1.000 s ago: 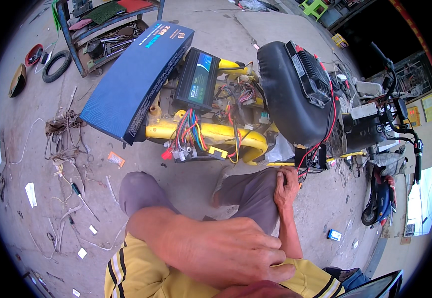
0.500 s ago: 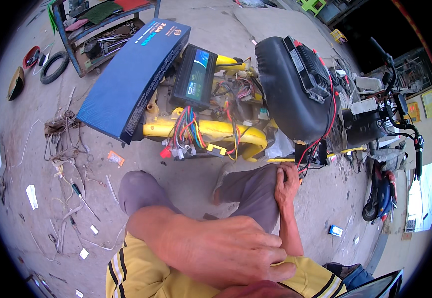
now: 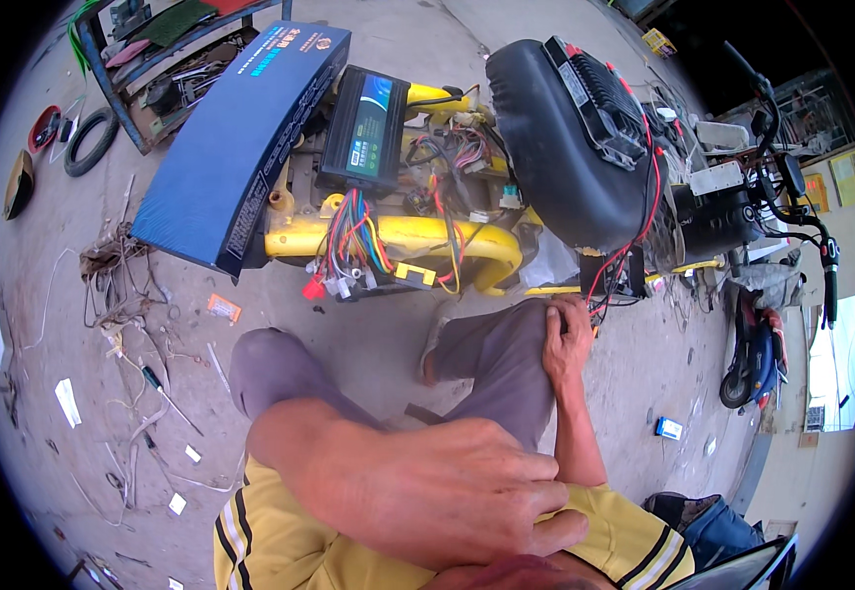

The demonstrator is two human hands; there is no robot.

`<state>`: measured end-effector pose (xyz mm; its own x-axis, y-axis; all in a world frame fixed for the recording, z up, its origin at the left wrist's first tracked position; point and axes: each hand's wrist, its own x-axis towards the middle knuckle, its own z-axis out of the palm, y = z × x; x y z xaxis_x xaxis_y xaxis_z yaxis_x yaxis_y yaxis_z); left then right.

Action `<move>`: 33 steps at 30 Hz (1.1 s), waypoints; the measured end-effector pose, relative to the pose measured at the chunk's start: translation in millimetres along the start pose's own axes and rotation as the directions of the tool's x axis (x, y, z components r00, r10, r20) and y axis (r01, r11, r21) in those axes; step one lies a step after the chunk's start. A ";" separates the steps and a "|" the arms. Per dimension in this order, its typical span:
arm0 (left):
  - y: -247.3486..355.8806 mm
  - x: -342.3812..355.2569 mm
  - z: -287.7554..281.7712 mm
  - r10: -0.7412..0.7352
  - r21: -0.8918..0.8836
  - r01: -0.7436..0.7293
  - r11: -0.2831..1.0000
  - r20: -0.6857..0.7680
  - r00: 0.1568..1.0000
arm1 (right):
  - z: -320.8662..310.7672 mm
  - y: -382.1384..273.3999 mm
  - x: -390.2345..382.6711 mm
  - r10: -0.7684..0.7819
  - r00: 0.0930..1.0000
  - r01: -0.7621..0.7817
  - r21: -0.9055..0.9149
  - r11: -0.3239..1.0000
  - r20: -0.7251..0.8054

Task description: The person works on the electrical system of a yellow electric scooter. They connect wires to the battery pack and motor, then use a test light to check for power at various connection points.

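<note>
- Left hand [image 3: 447, 492]: was raised close under the camera, across the chest of the yellow striped shirt [image 3: 280, 546]; fingers curled loosely; nothing visible inside them, though whether they pinched anything small could not be told.
- Right hand [image 3: 570, 339]: lay on the right knee [image 3: 506, 339] of grey trousers, fingers bent over the kneecap, holding no tool; it was the hand nearest the red wires [image 3: 634, 246] hanging from the seat.
- Electric scooter frame [image 3: 417, 236]: stood on the concrete floor [image 3: 368, 324] just beyond the knees; yellow painted tube, glossy, scuffed.
- Wiring loom [image 3: 349, 251]: multicoloured leads spilling over the frame tube, ending in small plastic plugs.
- Battery [image 3: 368, 128]: black rectangular block with a coloured label, resting in the frame.
- Blue panel [image 3: 240, 147]: long, smooth, slightly curved, leaning on the frame's left side.
- Seat [image 3: 565, 147]: black, padded, tipped up, with a ribbed box on its underside.
- Screwdriver [image 3: 167, 388]: lay on the floor to the left, among loose wire scraps.
- Handling judgement: any reach into the loom would be best made slowly, tracing one lead by colour and gripping plugs rather than wires.
</note>
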<state>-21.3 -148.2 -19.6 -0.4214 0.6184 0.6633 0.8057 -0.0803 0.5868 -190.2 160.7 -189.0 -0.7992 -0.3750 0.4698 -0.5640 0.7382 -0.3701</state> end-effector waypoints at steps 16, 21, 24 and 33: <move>2.1 0.2 -1.1 0.004 -0.031 -0.005 1.000 -0.022 1.000 | 2.7 2.9 0.2 -0.002 1.000 0.002 0.015 1.000 -0.006; 4.4 9.1 -7.9 0.053 0.089 -0.053 0.995 0.004 0.999 | 0.1 0.2 0.4 0.022 1.000 -0.022 0.013 1.000 -0.009; -3.1 10.7 -12.9 0.064 0.098 -0.067 0.993 0.033 0.997 | 4.3 5.0 -2.8 0.035 0.997 -0.035 -0.001 0.999 -0.063; 2.4 23.4 -10.1 -0.035 0.128 0.012 0.992 0.177 0.984 | -4.1 -5.4 -4.9 0.019 0.990 -0.005 0.101 0.995 -0.141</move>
<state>-33.4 -141.8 2.1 -0.3694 0.7491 0.5498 0.8472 0.0284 0.5305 -182.3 160.8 -186.0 -0.7726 -0.2784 0.5706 -0.5782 0.6798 -0.4511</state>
